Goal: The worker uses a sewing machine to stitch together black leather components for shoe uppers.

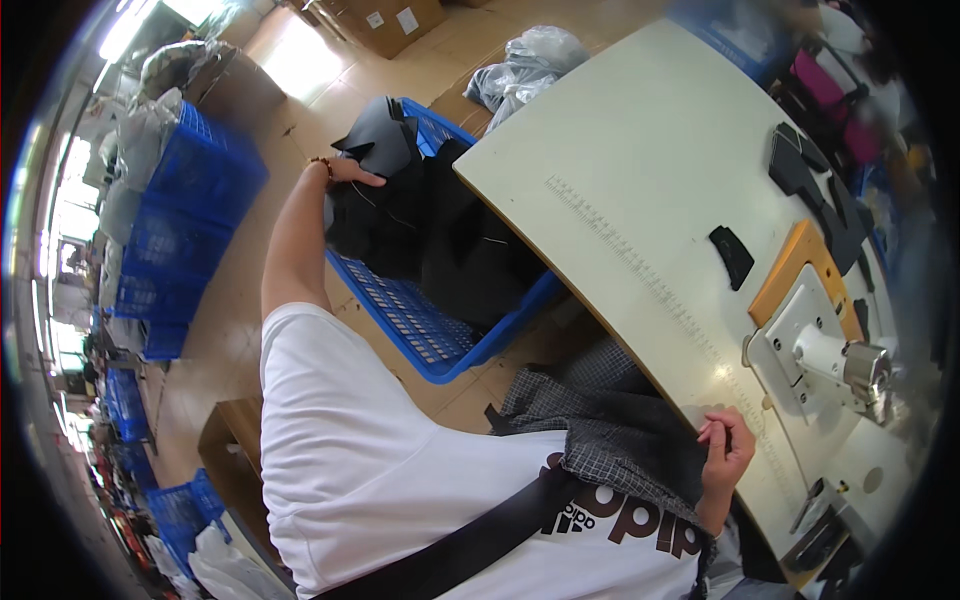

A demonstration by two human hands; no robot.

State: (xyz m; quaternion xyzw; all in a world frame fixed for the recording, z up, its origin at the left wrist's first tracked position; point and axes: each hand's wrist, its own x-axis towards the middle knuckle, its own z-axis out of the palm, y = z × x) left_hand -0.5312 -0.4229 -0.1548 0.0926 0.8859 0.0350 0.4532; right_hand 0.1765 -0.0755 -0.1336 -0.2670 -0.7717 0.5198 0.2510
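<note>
Nearest the body, the right hand (728,452) is loosely curled and narrow at the edge of the pale table (600,130), with nothing visible in it; checked cloth (610,425) bunches just beside it, and a fold could snag on that edge if the body turns. Farther out, the left hand (352,172) reaches to the dark pieces (380,232) heaped in the blue basket (425,345); its thumb lies over them while the fingers are hidden, so I cannot tell whether it grips; a slack hold could let pieces slide apart, and tangled edges could drag others out over the rim. Across the table, a small black piece (732,257) lies near the sewing machine (825,355); a sweeping arm could knock it away.
</note>
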